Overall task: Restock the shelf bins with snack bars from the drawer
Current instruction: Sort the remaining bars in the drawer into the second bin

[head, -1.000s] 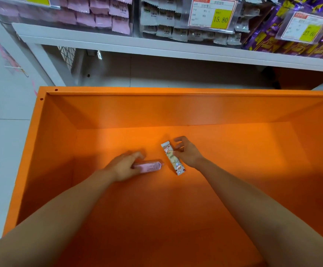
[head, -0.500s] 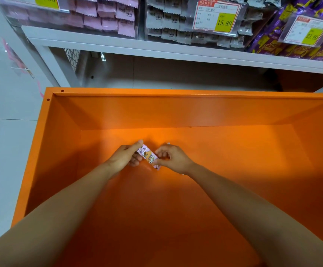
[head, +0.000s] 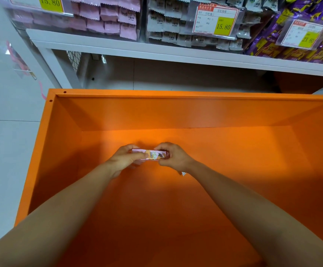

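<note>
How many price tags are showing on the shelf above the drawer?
3. One price tag at top left over the pink packets, one in the middle over the grey packets, one at right over the purple packets. More may be off-frame.

— How do the arms lie?
— Both bare forearms reach forward and down, converging.
— And the hands?
— The left hand [head: 125, 160] and right hand [head: 176, 158] meet, fingers curled, each gripping an end of a snack bar [head: 153, 155].
</note>
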### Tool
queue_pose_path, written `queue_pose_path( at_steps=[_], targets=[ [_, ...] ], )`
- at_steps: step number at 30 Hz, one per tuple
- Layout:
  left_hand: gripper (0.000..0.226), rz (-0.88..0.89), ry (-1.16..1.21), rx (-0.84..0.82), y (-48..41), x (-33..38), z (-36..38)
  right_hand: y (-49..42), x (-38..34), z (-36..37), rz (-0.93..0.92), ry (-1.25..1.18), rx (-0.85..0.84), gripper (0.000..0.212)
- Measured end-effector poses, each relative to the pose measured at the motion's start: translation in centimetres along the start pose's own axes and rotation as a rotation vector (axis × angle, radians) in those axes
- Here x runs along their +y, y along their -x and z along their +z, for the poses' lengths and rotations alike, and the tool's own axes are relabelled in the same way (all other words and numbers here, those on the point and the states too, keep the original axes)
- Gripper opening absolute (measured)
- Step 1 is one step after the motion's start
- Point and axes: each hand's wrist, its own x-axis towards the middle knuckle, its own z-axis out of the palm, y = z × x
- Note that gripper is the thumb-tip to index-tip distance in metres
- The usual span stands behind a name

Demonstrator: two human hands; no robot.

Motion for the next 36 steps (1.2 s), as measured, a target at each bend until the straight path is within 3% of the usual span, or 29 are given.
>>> queue_pose_path(
  at_steps=[4, 7, 9, 11, 13, 17, 22, 28, 32, 36],
  targets=[
    [0.023, -0.034, -0.17, -0.045, 0.2, -0.3, -0.1, -0.2, 0.1, -0.7, -0.061, 0.108, -0.014, 0.042],
    [0.038, -0.085, -0.11, -0.023, 0.1, -0.1, 0.6, 0.1, -0.5, -0.3, -0.008, 0.017, 0.251, 0.047],
    [0.031, -0.086, -0.021, -0.01, 0.3, 0.3, 1.4, 0.3, -1.3, -0.4, 0.091, -0.16, 0.372, 0.039],
    [0.026, -0.078, 0.038, -0.005, 0.4, 0.7, 2.4, 0.7, -2.2, -1.1, 0.202, -0.343, 0.252, 0.03],
    [0.026, -0.052, 0.005, -0.016, 0.4, 1.3, 3.5, 1.0, -2.5, -1.8, 0.249, -0.366, 0.071, 0.031],
    [0.03, 0.016, -0.051, -0.032, 0.0, 2.2, 5.5, 1.4, -2.2, -4.3, 0.26, -0.365, 0.04, 0.039],
    [0.033, 0.097, -0.371, 0.004, -1.4, 1.6, 7.3, 1.8, 0.7, -7.8, 0.327, -0.234, 0.119, 0.044],
    [0.073, 0.187, -0.75, -0.029, -3.3, 0.4, 9.4, 2.2, 3.8, -7.7, 0.449, -0.05, 0.036, 0.048],
    [0.067, 0.25, -1.006, -0.019, -3.6, 0.1, 9.9, 2.3, 5.0, -6.2, 0.445, 0.049, -0.025, 0.048],
    [0.045, 0.409, -1.288, 0.137, -3.0, 0.3, 9.2, 2.0, 4.6, -5.5, 0.395, 0.078, -0.021, 0.059]
  ],
)
